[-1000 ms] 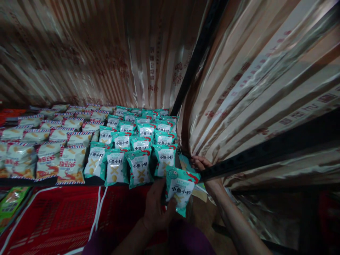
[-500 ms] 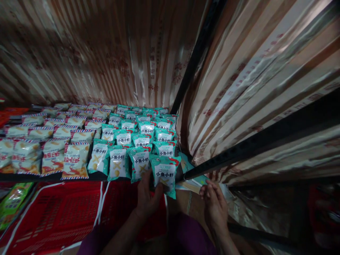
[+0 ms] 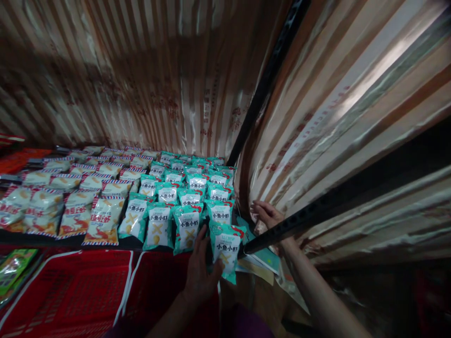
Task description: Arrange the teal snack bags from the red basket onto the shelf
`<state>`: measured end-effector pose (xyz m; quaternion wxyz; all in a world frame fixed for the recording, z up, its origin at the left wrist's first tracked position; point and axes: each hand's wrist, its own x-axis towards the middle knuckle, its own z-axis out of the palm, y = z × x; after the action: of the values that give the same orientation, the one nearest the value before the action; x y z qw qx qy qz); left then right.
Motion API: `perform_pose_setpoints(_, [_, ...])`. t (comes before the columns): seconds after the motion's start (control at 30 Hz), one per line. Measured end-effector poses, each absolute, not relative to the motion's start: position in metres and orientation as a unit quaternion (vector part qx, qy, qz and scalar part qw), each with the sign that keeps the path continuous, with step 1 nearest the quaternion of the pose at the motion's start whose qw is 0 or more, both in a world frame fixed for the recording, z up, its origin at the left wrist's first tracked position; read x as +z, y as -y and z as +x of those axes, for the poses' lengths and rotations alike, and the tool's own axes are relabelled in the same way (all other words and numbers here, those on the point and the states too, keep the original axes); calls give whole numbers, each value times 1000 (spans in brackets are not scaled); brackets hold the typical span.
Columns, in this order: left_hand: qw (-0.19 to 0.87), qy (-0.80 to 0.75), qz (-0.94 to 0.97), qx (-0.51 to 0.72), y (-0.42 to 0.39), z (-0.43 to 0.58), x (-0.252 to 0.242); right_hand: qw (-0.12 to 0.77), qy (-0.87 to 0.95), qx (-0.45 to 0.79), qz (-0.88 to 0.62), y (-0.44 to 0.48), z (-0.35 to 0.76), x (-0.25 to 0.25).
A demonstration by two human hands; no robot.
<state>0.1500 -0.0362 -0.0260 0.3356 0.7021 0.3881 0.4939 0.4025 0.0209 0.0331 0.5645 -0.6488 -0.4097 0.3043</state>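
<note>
My left hand (image 3: 202, 272) grips the lower left part of a teal and white snack bag (image 3: 225, 251), thumb on its front, at the right front corner of the shelf. Behind and beside it, rows of matching teal bags (image 3: 158, 225) stand close together. Further left are rows of white bags with striped edges (image 3: 103, 219). My right hand (image 3: 268, 215) is raised behind the slanted black post, near the striped sheeting, with its fingers apart and nothing seen in them.
Red baskets (image 3: 70, 286) with white rims sit below the shelf edge. A black perforated post (image 3: 303, 213) slants across the right side. Striped sheeting (image 3: 141, 80) hangs behind the shelf. Flat cards (image 3: 262, 260) lie below the post; green packets (image 3: 16, 270) are at lower left.
My right hand has moved up and forward, past the black post, and its fingers have spread. My left hand still holds the teal bag, which appears slightly lower and further right as the view shifted.
</note>
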Motion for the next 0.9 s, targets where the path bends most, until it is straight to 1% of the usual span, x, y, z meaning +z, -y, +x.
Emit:
perform_pose_setpoints(0.13, [305, -387, 712, 500, 35, 158, -35, 522, 446, 359, -632, -68, 391, 46])
perform_pose_setpoints(0.37, [306, -416, 702, 490, 34, 173, -46, 470, 490, 344, -648, -113, 388, 34])
perform_pose_setpoints(0.73, [326, -432, 686, 485, 33, 177, -45, 491, 473, 342, -647, -137, 382, 31])
perform_pose_setpoints(0.9, [316, -424, 689, 495, 33, 176, -48, 505, 462, 342, -644, -141, 378, 30])
